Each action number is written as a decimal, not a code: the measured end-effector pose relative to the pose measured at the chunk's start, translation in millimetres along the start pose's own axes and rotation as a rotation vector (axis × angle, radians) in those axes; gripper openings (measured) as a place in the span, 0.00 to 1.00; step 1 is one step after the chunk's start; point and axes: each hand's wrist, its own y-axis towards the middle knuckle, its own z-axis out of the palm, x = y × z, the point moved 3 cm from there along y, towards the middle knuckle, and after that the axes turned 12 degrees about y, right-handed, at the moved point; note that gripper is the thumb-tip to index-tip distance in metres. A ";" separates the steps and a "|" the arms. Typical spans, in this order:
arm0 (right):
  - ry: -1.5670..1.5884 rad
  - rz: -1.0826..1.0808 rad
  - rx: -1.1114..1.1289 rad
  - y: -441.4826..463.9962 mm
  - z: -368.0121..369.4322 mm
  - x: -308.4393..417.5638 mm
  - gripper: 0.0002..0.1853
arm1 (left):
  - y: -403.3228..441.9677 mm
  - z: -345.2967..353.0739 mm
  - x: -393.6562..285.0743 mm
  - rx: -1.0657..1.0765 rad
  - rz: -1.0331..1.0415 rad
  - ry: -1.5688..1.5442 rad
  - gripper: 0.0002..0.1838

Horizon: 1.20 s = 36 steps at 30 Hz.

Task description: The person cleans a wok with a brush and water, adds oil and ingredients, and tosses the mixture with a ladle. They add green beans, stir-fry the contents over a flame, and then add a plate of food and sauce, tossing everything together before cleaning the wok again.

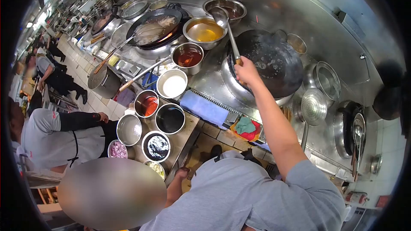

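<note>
Grey shirt [239, 192] up close, long reach ahead: drips and a knocked rim look like the chief hazards

Beyond it, the right hand [247, 72] is closed round the grip of a ladle [233, 45], over the near-left side of the steaming wok [267, 64]. The ladle's bowl hangs beyond the wok's left edge, around the neighbouring rims of the amber-liquid basin [204, 31] and the deeper-set steel bowl [236, 9]. Whether it touches either is unclear.

The left hand [183, 172], well apart from the right, is curled low at the near left of the wok; I cannot tell whether it grips anything.

A careless swing could clip the basin and slop its liquid, possibly hot oil. Any water dropping into the wok might spit if that dark liquid is oil, and the bare forearm leans over its near edge, exposed to steam. The cloths [245, 127], on the wok's near side, could catch splashes. Left of the wok, flame shows beneath the second wok [155, 28], another burn risk should the arm stray.
</note>
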 end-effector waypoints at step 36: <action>0.989 0.021 -0.158 -244.3 -203.9 -26.8 0.31 | 46.3 -97.0 -133.0 -0.074 0.118 0.031 0.17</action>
